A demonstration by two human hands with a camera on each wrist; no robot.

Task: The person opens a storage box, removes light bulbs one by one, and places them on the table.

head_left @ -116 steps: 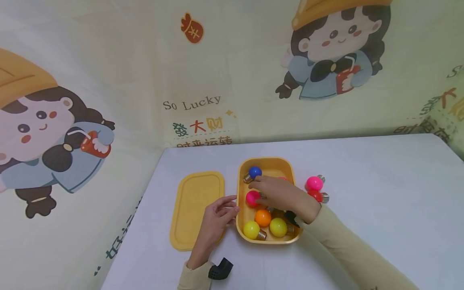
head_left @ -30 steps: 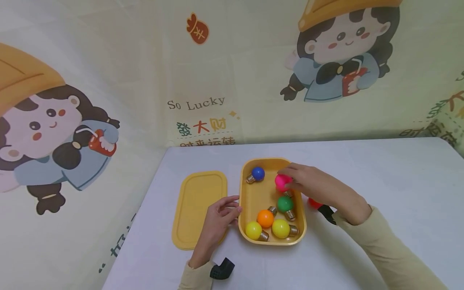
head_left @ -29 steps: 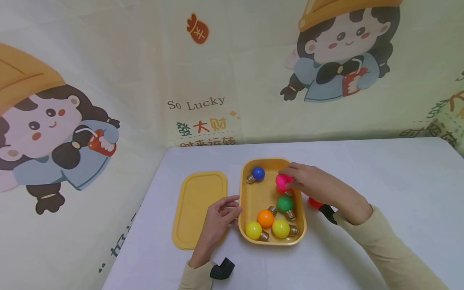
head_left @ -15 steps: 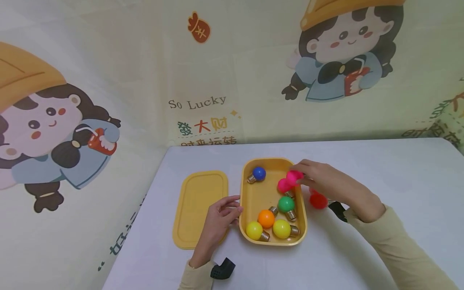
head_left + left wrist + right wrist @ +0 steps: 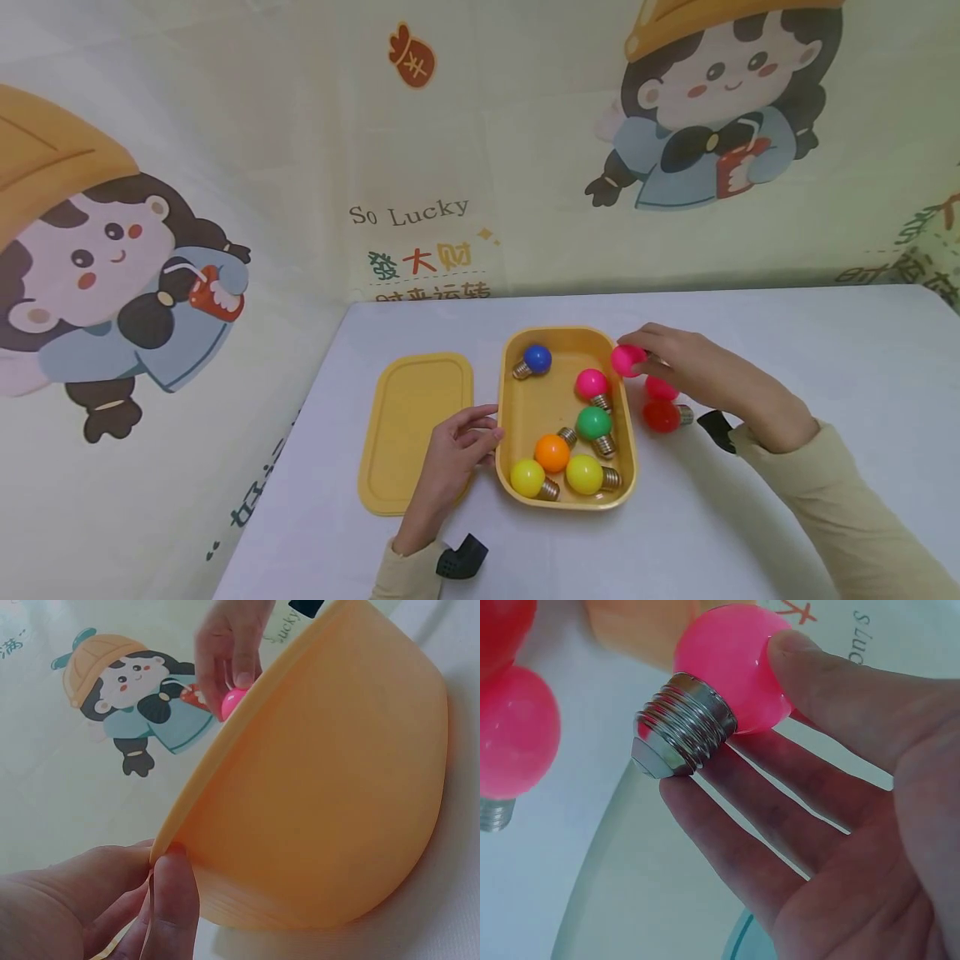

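Between the thumb and fingers of my right hand (image 5: 693,362) is a pink light bulb (image 5: 628,361), raised by the right rim of the yellow box (image 5: 536,408). The right wrist view shows its silver screw base (image 5: 686,724) pointing away from the thumb. My left hand (image 5: 450,450) pinches the box's left rim, and the left wrist view shows fingertips (image 5: 176,877) against it. Inside the box lie a blue bulb (image 5: 537,358), another pink bulb (image 5: 592,384), a green bulb (image 5: 594,422), an orange bulb (image 5: 552,452) and two yellow bulbs (image 5: 583,473).
Right of the box, a red bulb (image 5: 662,416) and a further pink bulb (image 5: 662,388) lie on the white table (image 5: 795,358). A flat yellow lid (image 5: 408,425) lies left of the box, partly under the left forearm. A printed cloth (image 5: 525,167) hangs behind.
Earlier, my right hand reached into the box over a pink bulb. It has since lifted a pink bulb rightward from inside to the right rim. The left hand stays on the left rim.
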